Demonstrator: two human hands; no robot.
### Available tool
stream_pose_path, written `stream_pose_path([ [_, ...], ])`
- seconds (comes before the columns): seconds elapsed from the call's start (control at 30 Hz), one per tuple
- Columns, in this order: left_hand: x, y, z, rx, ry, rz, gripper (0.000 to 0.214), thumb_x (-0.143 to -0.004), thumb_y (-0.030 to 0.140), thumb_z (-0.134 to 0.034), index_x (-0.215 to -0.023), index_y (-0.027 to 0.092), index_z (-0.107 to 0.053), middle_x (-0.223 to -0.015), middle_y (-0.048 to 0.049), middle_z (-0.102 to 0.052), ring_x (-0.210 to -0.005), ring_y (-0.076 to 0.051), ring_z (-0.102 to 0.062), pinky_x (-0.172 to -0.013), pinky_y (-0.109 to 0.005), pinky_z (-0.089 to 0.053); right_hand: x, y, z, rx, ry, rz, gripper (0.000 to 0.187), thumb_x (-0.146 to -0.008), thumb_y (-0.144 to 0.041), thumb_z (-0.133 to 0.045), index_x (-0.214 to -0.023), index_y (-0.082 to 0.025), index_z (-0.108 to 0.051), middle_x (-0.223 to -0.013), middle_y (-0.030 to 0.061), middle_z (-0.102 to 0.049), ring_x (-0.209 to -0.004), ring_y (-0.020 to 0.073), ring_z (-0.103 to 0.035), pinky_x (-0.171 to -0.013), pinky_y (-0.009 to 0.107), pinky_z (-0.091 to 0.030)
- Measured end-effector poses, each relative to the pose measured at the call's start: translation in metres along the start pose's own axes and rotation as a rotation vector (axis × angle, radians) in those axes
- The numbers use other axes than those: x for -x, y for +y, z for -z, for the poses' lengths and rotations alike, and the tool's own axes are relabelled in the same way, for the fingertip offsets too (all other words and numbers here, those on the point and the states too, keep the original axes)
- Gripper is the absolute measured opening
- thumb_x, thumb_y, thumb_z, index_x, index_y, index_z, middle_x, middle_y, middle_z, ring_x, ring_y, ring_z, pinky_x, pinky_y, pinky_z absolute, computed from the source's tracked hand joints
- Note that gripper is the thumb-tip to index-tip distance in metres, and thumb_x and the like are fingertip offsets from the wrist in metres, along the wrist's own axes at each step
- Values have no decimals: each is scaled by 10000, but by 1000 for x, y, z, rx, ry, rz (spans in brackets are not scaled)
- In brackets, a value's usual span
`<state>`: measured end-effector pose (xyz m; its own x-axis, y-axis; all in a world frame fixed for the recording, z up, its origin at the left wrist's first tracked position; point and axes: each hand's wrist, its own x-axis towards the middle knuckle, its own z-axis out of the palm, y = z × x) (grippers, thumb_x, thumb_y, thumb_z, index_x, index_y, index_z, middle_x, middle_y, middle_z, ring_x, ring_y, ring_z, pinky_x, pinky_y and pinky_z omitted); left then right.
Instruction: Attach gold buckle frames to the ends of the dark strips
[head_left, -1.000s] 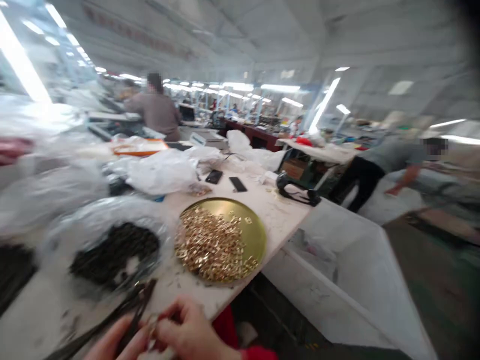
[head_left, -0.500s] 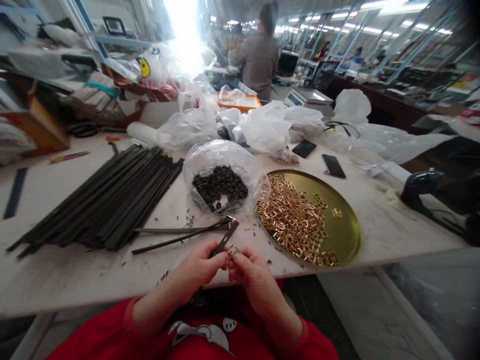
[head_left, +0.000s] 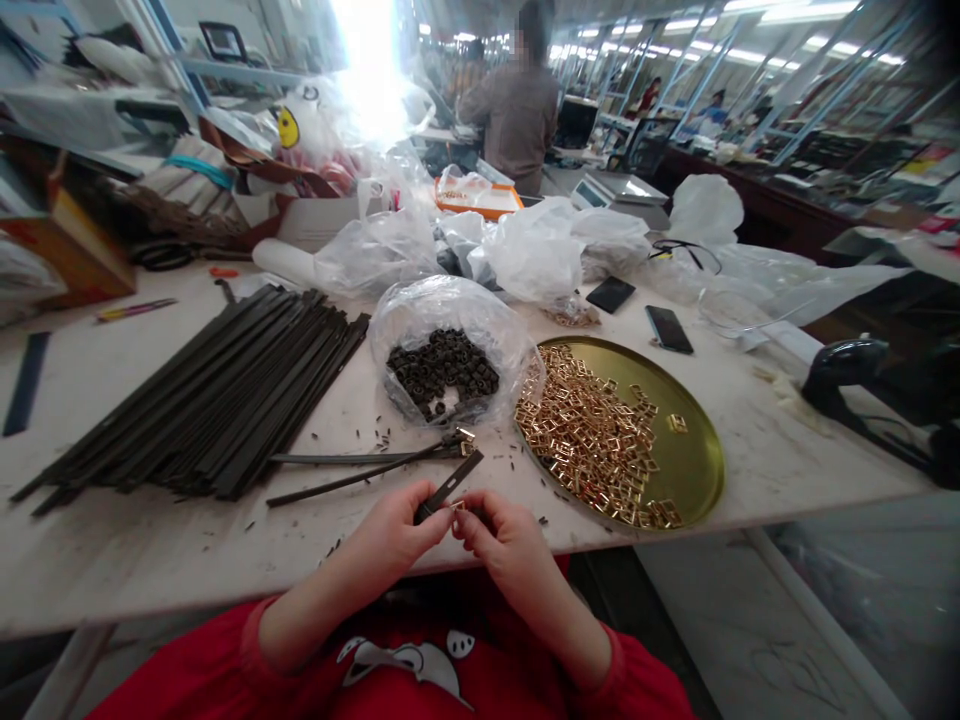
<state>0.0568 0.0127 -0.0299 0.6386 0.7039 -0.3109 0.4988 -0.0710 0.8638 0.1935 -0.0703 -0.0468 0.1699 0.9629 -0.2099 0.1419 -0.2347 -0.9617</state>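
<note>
My left hand (head_left: 409, 525) is closed round a dark strap (head_left: 459, 478), whose slotted end points up and to the right. Pinched in the fingers of my right hand (head_left: 502, 535) is a small gold buckle (head_left: 457, 506), close against my left fingertips. Just beyond my hands lie two straps with gold buckles (head_left: 466, 440) at their right ends. A pile of dark straps (head_left: 217, 400) is on the left. Behind my hands, a clear plastic bag (head_left: 390, 310) holds small black loops (head_left: 442, 368). To the right, many gold buckles (head_left: 585, 430) lie on a round gold tray (head_left: 694, 455).
Two phones (head_left: 669, 329) lie past the tray. White plastic bags (head_left: 532, 250) and an orange box (head_left: 480, 200) line the table's back. A black device (head_left: 847, 370) stands at the right. Dark scraps are scattered about the table. A person (head_left: 517, 110) stands in the background.
The gold buckle has turned in my right fingers and now shows edge-on. The strap in my left hand has shifted slightly right and down.
</note>
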Motion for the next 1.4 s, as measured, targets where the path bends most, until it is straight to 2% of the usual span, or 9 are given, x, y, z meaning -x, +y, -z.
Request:
stream_pose_path([
  [0.17, 0, -2, 0, 22, 3, 0, 204, -768, 353, -466, -683, 172, -509, -599, 45, -471, -584, -134, -436, -529, -231, -313, -2, 3, -4, -65, -19, -18, 247, -850, -366, -488, -931, -161, -600, -717, 15, -622, -592, 108, -547, -558, 228, -431],
  [0.33, 2, 1, 0, 29, 1, -1, 195, -764, 340, -461, -677, 172, -506, -605, 42, -474, -595, -139, -439, -541, -235, -316, -2, 4, -5, -111, -42, -37, 235, -834, -362, -512, -897, -153, -599, -690, 5, -600, -592, 102, -541, -533, 208, -428],
  [0.67, 7, 6, -7, -79, 63, 29, 203, -730, 357, -451, -615, 190, -441, -569, 51, -413, -571, -141, -389, -530, -248, -262, 7, 0, -8, -19, -71, 28, 235, -879, -328, -433, -951, -164, -586, -727, 16, -603, -620, 115, -548, -567, 219, -434],
  [0.97, 15, 15, -6, -17, 27, 47, 212, -708, 368, -444, -600, 187, -469, -563, 41, -450, -575, -151, -426, -543, -255, -298, 14, -6, -12, 143, -84, 107, 266, -909, -266, -344, -1051, -173, -550, -722, 18, -584, -657, 135, -536, -610, 246, -403],
  [1.07, 17, 14, -7, -2, 35, 47, 190, -704, 346, -446, -602, 187, -468, -562, 39, -465, -577, -154, -442, -543, -256, -304, 16, -5, -13, 161, -80, 123, 290, -909, -254, -334, -1102, -163, -531, -781, 40, -611, -713, 151, -558, -661, 262, -418],
  [1.2, 18, 11, -7, -26, 64, 33, 172, -716, 337, -444, -633, 188, -459, -580, 37, -462, -586, -155, -434, -542, -255, -292, 17, -7, -12, 131, -84, 76, 348, -908, -306, -361, -1199, -160, -480, -862, 65, -638, -747, 166, -582, -698, 282, -440],
  [1.3, 19, 10, -8, -105, 108, 15, 163, -733, 319, -444, -626, 196, -426, -572, 42, -437, -571, -151, -410, -528, -253, -266, 17, -9, -13, 152, -73, 92, 348, -904, -302, -372, -1202, -161, -485, -1034, 101, -627, -861, 186, -590, -778, 308, -442],
  [1.4, 20, 8, -11, -172, 143, -7, 155, -750, 290, -434, -626, 199, -416, -588, 32, -464, -583, -158, -427, -537, -257, -266, 17, -7, -16, 212, -53, 122, 328, -902, -249, -336, -1178, -160, -488, -1099, 123, -607, -972, 213, -577, -842, 338, -430],
])
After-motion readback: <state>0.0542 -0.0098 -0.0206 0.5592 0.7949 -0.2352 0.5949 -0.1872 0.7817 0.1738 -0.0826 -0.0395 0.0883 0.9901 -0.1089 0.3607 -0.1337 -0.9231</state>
